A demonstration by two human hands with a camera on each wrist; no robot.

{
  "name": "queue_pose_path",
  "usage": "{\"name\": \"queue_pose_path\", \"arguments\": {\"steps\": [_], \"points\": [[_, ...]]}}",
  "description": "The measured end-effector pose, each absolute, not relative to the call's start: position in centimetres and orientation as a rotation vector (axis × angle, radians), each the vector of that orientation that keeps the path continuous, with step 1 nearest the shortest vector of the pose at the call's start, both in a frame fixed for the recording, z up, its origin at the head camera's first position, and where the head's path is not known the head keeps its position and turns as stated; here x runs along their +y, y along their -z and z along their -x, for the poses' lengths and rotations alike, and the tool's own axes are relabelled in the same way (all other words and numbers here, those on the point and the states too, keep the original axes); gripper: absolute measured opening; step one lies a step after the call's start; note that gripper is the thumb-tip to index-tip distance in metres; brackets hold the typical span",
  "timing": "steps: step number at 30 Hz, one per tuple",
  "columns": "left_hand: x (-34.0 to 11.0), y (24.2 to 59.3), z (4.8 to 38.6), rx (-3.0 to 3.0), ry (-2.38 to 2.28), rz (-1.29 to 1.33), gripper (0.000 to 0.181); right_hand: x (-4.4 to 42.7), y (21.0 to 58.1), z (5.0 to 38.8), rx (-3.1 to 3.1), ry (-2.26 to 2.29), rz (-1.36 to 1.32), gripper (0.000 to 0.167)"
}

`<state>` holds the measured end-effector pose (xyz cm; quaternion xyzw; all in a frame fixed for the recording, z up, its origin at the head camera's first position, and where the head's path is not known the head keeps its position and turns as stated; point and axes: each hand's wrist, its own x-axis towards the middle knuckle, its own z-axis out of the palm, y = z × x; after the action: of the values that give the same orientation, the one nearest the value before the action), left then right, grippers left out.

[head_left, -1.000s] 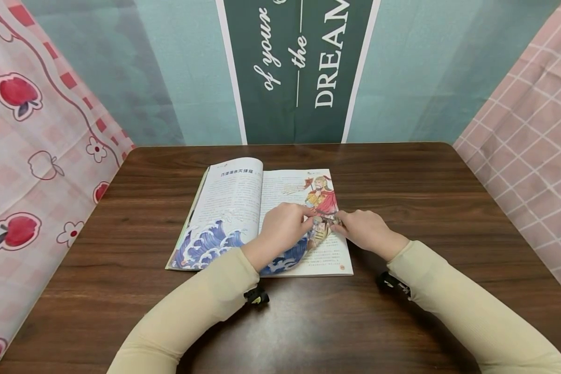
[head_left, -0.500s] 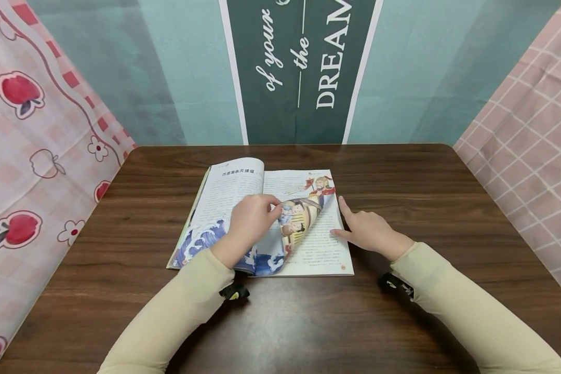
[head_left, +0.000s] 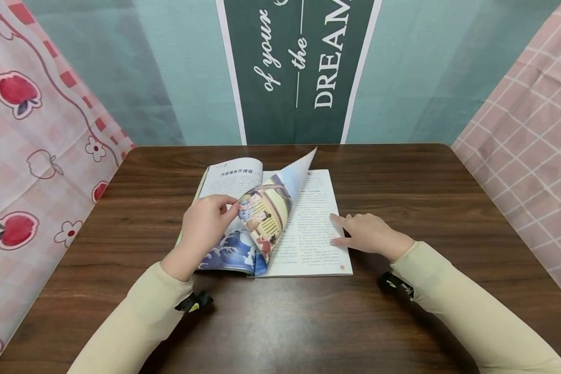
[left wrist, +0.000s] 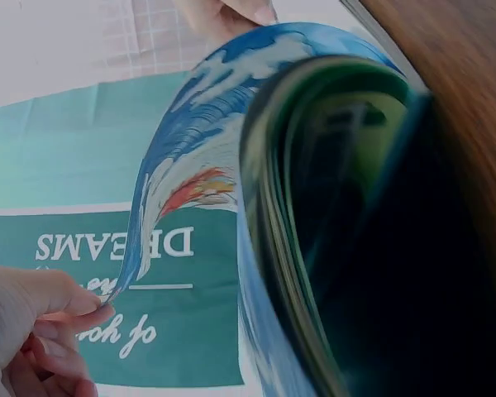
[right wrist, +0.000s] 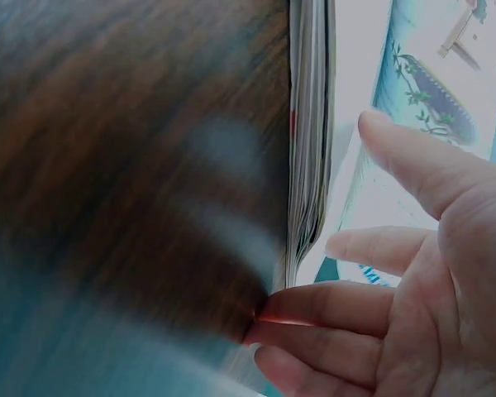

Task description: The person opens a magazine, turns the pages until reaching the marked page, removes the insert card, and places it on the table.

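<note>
An open illustrated magazine [head_left: 308,244] lies on the table. My left hand [head_left: 205,223] pinches the edge of one page [head_left: 271,208] between thumb and fingers. That page is lifted and curls over the left half, its far corner pointing up. In the left wrist view the pinched page [left wrist: 194,132] arches away from the thick stack of leaves. My right hand [head_left: 366,232] rests at the right edge of the magazine, its fingers extended. The right wrist view shows the fingers [right wrist: 339,306] of that hand spread beside the stacked page edges [right wrist: 310,141].
The brown wooden table [head_left: 402,187] extends around the magazine. Behind it hangs a teal cloth with a dark green lettered panel [head_left: 299,78]. Patterned cloths, one with apples [head_left: 18,93] and one pink checked [head_left: 533,140], flank the sides.
My left hand has moved left from the right page, drawing the pinched page up and across. The right hand has let go of the page and stays by the right edge.
</note>
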<state>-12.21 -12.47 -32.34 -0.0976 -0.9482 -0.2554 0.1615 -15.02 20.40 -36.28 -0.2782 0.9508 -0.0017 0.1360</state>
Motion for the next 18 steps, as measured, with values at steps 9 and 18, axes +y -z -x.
{"name": "queue_pose_path", "arguments": {"steps": [9, 18], "points": [[-16.1, 32.9, 10.5, -2.648, 0.711, 0.206, 0.013, 20.6, 35.9, 15.0, 2.672, 0.013, 0.832, 0.078], [-18.8, 33.7, 8.4, -2.666, 0.621, 0.133, 0.011, 20.8, 36.0, 14.9, 2.637, 0.016, 0.832, 0.09]]}}
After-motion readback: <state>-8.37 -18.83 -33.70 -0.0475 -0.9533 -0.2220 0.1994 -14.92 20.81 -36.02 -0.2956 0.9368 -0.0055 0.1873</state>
